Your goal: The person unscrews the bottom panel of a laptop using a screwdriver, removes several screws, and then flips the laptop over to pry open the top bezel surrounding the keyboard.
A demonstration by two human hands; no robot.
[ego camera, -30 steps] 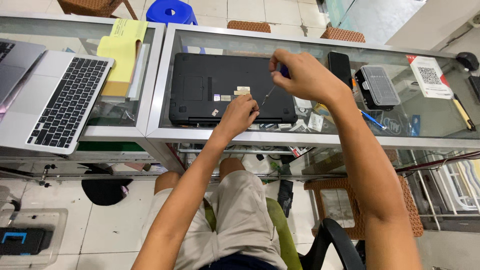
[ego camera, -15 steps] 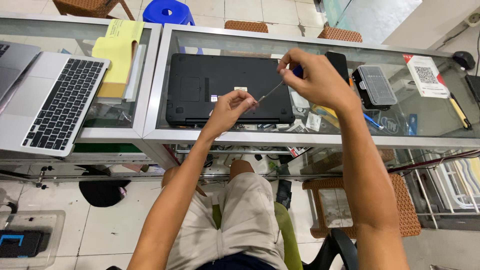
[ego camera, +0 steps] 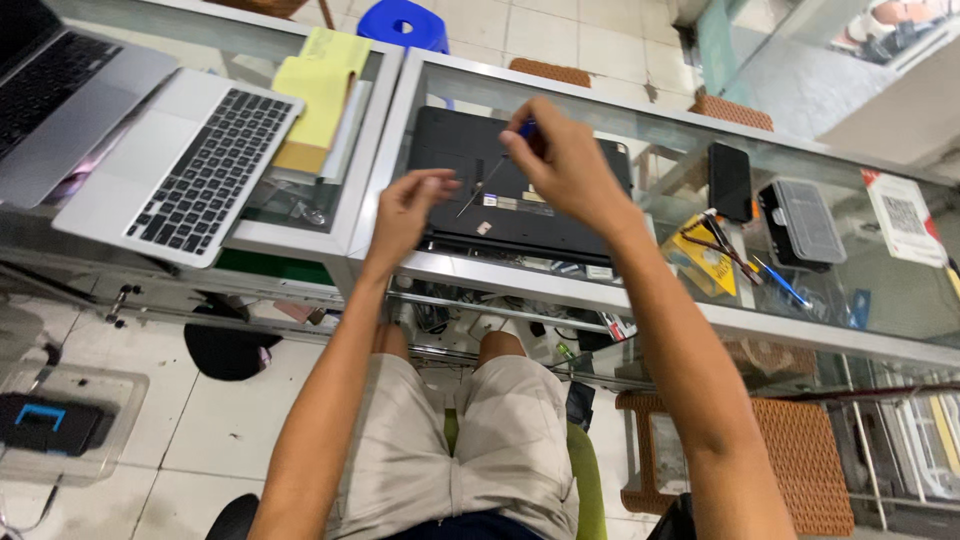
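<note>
One right hand (ego camera: 565, 165) closed around a screwdriver (ego camera: 490, 178) above the black laptop (ego camera: 450, 150).

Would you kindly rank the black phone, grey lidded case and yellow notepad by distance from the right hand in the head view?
1. Black phone, just right of the right hand.
2. Yellow notepad, far left.
3. Grey lidded case, right, beyond the phone.

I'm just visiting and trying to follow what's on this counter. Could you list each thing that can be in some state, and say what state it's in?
Black laptop: shut, lying underside up on the glass.
Silver laptop: open, keyboard showing.
Screwdriver: held in the right hand, tip down at the black laptop.
Left hand: fingers curled over the black laptop's edge, holding nothing visible.
Phone: screen dark.
Grey parts box: lid shut.
</note>
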